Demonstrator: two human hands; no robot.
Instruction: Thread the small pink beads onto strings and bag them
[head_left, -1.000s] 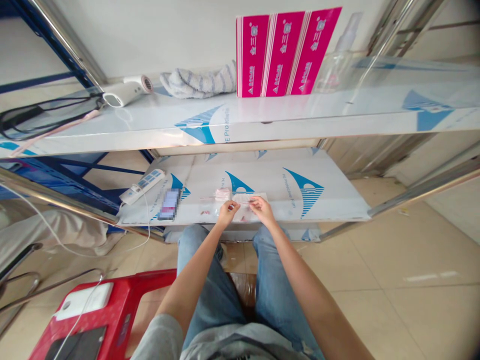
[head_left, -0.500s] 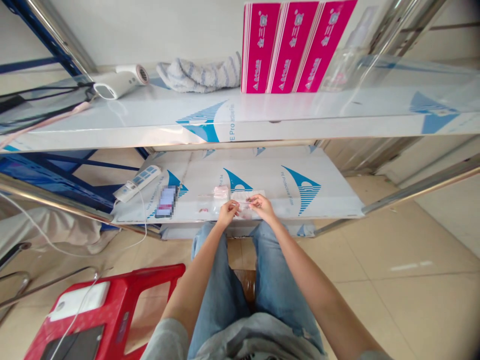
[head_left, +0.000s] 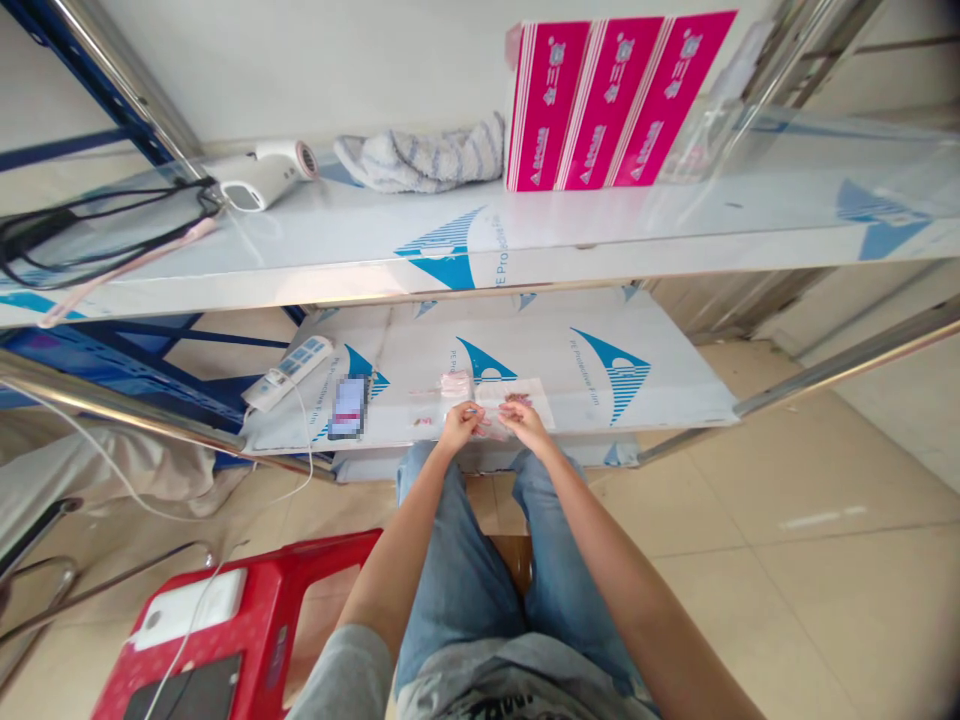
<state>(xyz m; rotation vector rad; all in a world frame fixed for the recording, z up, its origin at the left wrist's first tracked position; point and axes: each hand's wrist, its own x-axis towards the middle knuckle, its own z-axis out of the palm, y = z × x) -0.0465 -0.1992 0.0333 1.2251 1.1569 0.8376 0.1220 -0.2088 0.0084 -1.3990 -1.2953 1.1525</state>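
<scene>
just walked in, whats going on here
A seated person in blue jeans is working over a low shelf covered in white protective film. Their left hand and right hand are pinching a small pinkish item above a whitish sheet, beside a small pink packet. A phone with a pixelated screen lies nearby.

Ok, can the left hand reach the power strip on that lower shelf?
Probably yes. The left hand is already over the same lower shelf as the power strip. Only the phone lies between them, flat, so the hand could likely pass over it.
</scene>
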